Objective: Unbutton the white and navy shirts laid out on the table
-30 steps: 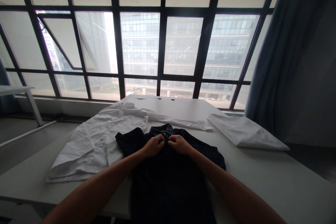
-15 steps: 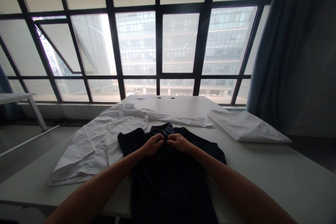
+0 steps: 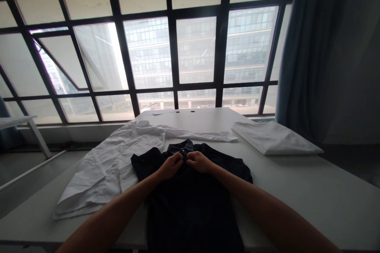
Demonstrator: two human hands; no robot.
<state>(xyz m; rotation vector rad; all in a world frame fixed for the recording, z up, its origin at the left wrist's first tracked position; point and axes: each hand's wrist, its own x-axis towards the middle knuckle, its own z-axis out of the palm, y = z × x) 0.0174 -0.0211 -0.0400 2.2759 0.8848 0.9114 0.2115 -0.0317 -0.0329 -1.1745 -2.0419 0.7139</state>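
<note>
Left hand (image 3: 171, 166) and right hand (image 3: 199, 162) are close together, small gap between, both working the front of a dark shirt (image 3: 192, 213). Each looks curled with thumb and fingertips pinching the shirt's front opening; I can't make out exactly which edge each one has. Shirt lies on the white table (image 3: 299, 193) right under both hands, its body running from them toward the wearer of the camera. Collar (image 3: 188, 145) is just beyond the hands, pale button (image 3: 183, 150) just past the gap. One short sleeve out to the left of left hand, the other right of right hand. White garment (image 3: 107, 162) spread left of left hand, one long strip of it crossing beyond the collar. White cloth (image 3: 273, 138), folded flat, beyond and right of right hand. Curtain (image 3: 305, 59) farther off that way.
</note>
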